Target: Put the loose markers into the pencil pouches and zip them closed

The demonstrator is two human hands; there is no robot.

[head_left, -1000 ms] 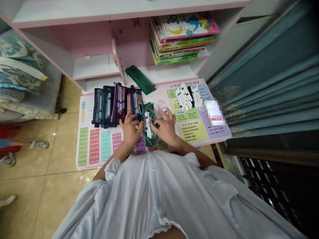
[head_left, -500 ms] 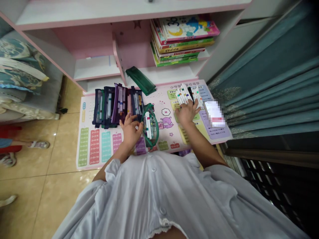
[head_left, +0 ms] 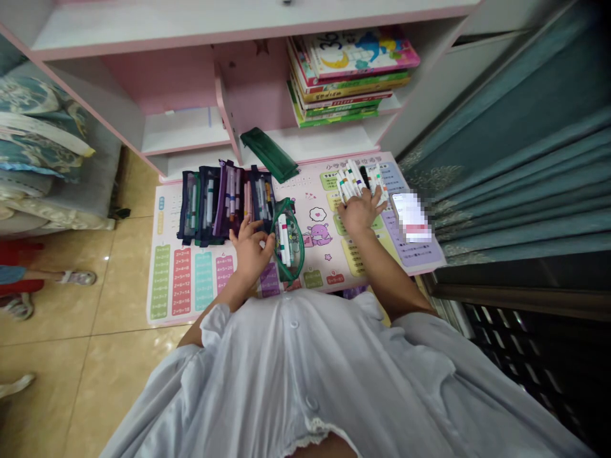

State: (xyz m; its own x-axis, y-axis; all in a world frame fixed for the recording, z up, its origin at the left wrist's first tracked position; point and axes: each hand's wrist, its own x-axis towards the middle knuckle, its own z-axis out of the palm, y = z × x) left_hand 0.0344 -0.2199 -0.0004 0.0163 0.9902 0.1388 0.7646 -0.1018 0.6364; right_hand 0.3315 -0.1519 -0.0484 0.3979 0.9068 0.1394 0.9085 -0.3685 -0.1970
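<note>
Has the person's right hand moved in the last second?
Yes. The right hand has left the green mesh pouch and gone right and farther away across the printed mat, onto the pile of markers.

Markers (head_left: 357, 179) right of pouch (head_left: 287, 242)

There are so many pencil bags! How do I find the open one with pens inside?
Look at the colourful mat in front of the pink shelf. Right of the row of dark bags, by the left hand, lies a green mesh bag; it alone gapes open.
</note>
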